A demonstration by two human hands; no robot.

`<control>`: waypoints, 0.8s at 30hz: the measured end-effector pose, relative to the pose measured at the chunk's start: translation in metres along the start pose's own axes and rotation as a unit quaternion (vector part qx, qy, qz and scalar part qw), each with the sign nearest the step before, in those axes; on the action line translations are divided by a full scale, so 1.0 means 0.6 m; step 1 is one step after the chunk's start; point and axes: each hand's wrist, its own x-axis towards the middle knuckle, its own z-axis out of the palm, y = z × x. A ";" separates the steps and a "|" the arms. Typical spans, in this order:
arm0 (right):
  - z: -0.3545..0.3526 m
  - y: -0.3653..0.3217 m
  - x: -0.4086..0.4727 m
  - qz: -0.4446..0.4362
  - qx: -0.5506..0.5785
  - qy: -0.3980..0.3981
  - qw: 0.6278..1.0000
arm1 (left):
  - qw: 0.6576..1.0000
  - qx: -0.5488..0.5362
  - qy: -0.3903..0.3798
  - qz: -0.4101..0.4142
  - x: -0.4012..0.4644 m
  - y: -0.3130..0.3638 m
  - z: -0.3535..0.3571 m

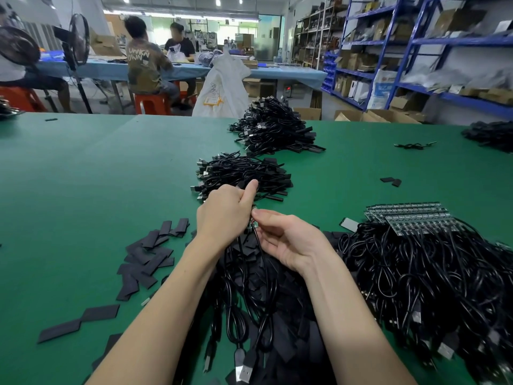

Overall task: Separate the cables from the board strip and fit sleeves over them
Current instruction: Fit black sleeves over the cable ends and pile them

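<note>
Two hands meet: left hand (pixel 222 215) fisted on flat black sleeve (pixel 245 184); right hand (pixel 288 240) pinching small green board (pixel 253 225), glossy cable (pixel 263 262) dangling.

My left hand (pixel 226 215) covers whatever its curled fingers grip; only a dark tip shows by my thumb. The small board (pixel 254 225) between my hands is mostly hidden, its parts too tiny to read. The sleeves under my forearms are buried beneath cables (pixel 249 315). The right-hand cable heap (pixel 433 279) runs off the edge.
</note>
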 end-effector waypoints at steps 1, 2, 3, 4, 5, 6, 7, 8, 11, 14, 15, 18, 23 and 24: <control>0.000 0.000 0.000 -0.001 0.001 -0.001 1.000 | 1.000 -0.002 -0.002 -0.001 0.000 0.000 0.000; -0.001 0.000 0.000 -0.002 0.002 -0.002 1.000 | 1.000 -0.004 -0.004 -0.001 0.000 0.000 0.001; -0.002 0.001 0.000 -0.002 0.002 -0.002 1.000 | 1.000 -0.006 -0.006 -0.002 0.000 0.000 0.002; -0.002 0.001 0.000 -0.002 0.002 -0.003 1.000 | 1.000 -0.007 -0.007 -0.003 -0.001 0.000 0.002; -0.003 0.002 0.000 0.000 0.002 -0.003 1.000 | 1.000 -0.008 -0.006 -0.004 -0.001 0.000 0.002; -0.003 0.002 -0.001 0.001 0.003 -0.003 1.000 | 1.000 -0.009 -0.006 -0.004 -0.001 0.000 0.003; -0.003 0.002 -0.001 0.003 0.003 -0.001 1.000 | 1.000 -0.010 -0.005 -0.004 -0.002 0.000 0.003; -0.004 0.003 -0.001 0.004 0.004 0.002 1.000 | 1.000 -0.009 -0.005 -0.003 -0.002 0.000 0.004; -0.005 0.002 -0.001 0.004 0.008 0.001 1.000 | 1.000 -0.008 -0.014 -0.004 -0.002 0.000 0.005; -0.005 0.002 -0.002 0.004 0.010 -0.006 1.000 | 1.000 -0.008 -0.021 -0.008 -0.003 -0.001 0.005; -0.006 0.003 -0.002 0.004 0.013 -0.007 1.000 | 1.000 -0.009 -0.023 -0.009 -0.002 -0.001 0.005; -0.008 0.004 -0.001 0.008 0.022 -0.008 1.000 | 0.999 -0.011 -0.030 -0.010 -0.002 0.000 0.007; -0.008 0.005 -0.003 0.011 0.029 -0.015 0.999 | 0.999 -0.018 -0.038 -0.018 -0.003 0.000 0.008; -0.008 0.005 -0.003 0.010 0.027 -0.013 0.999 | 0.999 -0.017 -0.039 -0.019 -0.003 0.000 0.007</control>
